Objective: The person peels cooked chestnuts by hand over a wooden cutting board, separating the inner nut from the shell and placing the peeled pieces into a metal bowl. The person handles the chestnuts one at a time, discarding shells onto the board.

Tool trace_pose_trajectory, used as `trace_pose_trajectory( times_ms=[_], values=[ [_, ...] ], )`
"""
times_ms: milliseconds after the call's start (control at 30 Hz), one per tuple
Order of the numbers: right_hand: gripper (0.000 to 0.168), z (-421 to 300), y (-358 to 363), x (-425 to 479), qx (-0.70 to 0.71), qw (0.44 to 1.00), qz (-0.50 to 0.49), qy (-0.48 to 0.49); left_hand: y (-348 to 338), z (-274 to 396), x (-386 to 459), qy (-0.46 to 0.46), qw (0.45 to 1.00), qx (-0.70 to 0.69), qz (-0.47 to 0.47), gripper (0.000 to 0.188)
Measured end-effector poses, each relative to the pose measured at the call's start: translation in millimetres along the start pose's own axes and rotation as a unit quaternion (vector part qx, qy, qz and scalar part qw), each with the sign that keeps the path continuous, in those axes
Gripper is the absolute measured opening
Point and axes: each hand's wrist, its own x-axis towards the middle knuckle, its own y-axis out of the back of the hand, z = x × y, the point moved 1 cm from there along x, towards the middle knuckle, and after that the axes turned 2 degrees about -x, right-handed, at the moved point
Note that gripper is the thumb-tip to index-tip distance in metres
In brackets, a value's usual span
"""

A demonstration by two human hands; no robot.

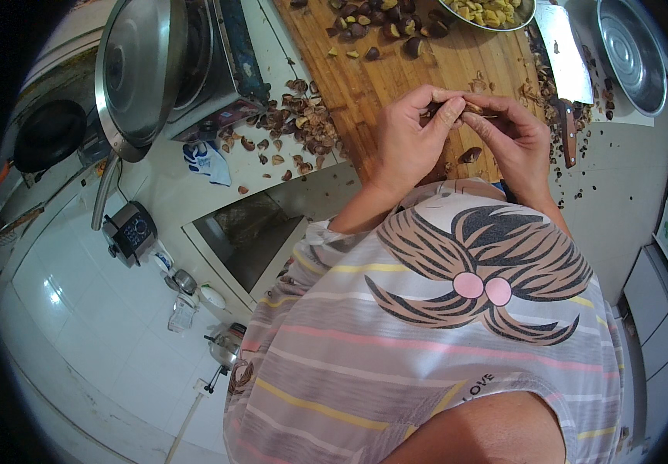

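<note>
Both hands meet over the wooden cutting board (368,87). My left hand (418,130) and my right hand (511,130) pinch a small brown chestnut piece (472,108) between fingers and thumbs; the fingers partly hide it. Just below, a dark chestnut shell (470,155) lies on the board. Unpeeled and cut chestnuts (392,29) are heaped at the board's far side. Beside them a metal bowl (528,22) holds yellow peeled chestnut pieces (487,10). Brown shell scraps (313,130) are piled off the board's left edge.
A cleaver (566,58) with a wooden handle lies right of the board among shell bits, near an empty metal basin (632,58). On the left are a steel frying pan (139,69), a gas stove (212,104) and a blue-and-white glove (206,163). An open compartment (247,238) sits below the counter.
</note>
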Motion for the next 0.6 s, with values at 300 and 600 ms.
trace_pose_trajectory(
  times_ms=[300, 600],
  values=[
    [0.023, 6, 3, 5, 0.242, 0.966, -0.011, -0.091, 0, 17, -3, 0.021, 0.997, -0.021, 0.075, 0.018],
    [0.026, -3, 5, 5, 0.24, 0.968, -0.039, -0.064, 77, 27, -28, -0.225, 0.694, 0.646, 0.225, 0.017]
  ],
)
